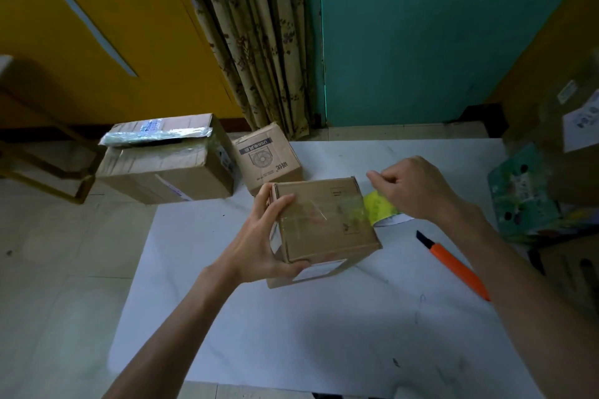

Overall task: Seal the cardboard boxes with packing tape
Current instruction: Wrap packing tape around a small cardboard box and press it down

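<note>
- Small brown cardboard box [324, 223] sits near the middle of the white sheet [324, 334] covering the table, top face tilted toward you, corners turned diagonal to the sheet's edges.
- Box is close to square on top, so no clear long axis; its far corner points toward the teal door [437, 36].
- Flaps are shut; contents can't be seen. Clear tape [311, 220] lies glossy across the top, running approx. left-right and over the left edge.
- A white label [319, 270] shows on the box's near side.
- Your left hand [264, 236] is wrapped on the box's left side: fingers over the top edge, thumb under the near corner by the label.
- Your right hand [415, 186] is just beside the box's right corner, fingers curled in a pinch; whether it grips tape can't be told, nothing clear shows between the fingertips.
- Yellow-green tape roll [379, 206] lies on the sheet just under the right hand, touching or v. near the box's right edge.
- Orange utility knife [453, 266] lies on the sheet to the right, long axis diagonal, black tip pointing toward the box.
- Large taped cardboard carton [171, 165] and a smaller printed carton [267, 159] stand side by side past the sheet's far-left corner, both closed.
- More cartons [577, 146] are stacked at the right edge, blurred.
</note>
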A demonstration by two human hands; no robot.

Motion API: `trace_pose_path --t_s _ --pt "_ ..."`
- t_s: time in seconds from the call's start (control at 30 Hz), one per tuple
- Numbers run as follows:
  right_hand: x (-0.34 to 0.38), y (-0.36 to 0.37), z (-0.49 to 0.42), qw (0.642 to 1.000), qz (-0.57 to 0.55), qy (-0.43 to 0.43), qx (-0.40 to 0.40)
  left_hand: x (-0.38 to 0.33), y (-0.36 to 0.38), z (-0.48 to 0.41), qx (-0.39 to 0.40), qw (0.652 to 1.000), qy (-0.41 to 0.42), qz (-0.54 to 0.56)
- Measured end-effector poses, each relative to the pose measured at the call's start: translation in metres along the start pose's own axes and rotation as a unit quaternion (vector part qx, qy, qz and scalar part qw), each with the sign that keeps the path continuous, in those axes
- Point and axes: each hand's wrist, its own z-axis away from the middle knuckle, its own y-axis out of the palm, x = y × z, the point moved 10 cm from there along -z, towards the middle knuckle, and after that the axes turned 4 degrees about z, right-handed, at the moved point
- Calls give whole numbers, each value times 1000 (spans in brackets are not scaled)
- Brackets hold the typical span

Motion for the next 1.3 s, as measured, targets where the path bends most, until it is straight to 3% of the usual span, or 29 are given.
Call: trace_pose_path --t_s 0.17,0.33,0.6,0.73,0.87,0.93,1.03,1.13,1.3 --pt "-14 6 6 996 87 -1 36 2 -3 3 15 1000 12 -14" --pt "-67 13 15 988 121 84 35 14 -17 25 -6 999 26 -20" --pt "-47 94 18 988 75 119 56 59 -26 51 81 988 -92 -89" --pt "-44 106 23 990 51 125 48 57 -31 52 134 961 -177 -163" --pt "-55 96 28 987 48 149 24 15 -29 35 196 903 -269 -273" --pt "-62 101 30 986 44 161 26 -26 -13 7 172 920 -238 -259" --pt "-74 126 39 980 -9 193 52 -74 33 -40 99 956 -117 -248" --pt "-80 146 52 969 -49 226 82 -68 64 -56 73 946 -101 -299" --pt "-71 145 56 962 -119 247 11 -32 49 -42 67 943 -85 -314"
